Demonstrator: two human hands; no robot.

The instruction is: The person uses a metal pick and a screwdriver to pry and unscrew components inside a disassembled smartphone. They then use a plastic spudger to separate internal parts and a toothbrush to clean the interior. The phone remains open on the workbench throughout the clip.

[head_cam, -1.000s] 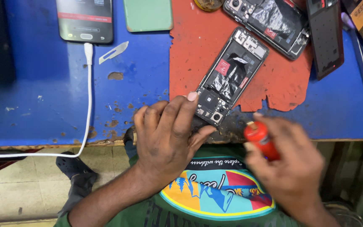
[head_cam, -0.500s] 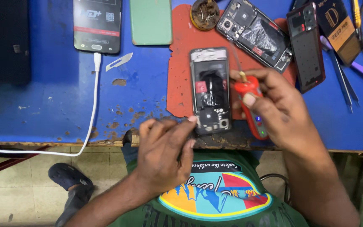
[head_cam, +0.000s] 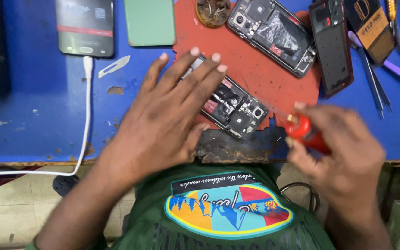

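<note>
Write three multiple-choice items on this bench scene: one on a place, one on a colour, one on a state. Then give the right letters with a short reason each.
1. Where does the left hand rest?
A. on the opened phone on the red mat
B. on the green case
C. on the tweezers

2. What colour is the screwdriver handle in the right hand?
A. blue
B. red
C. yellow

3. What state is the phone at top left in?
A. back removed
B. lying under the mat
C. white cable plugged in

Key: 1 A, the fingers lie across that phone; 2 B, the handle shows red; 3 C, the cable meets its lower edge.
</note>
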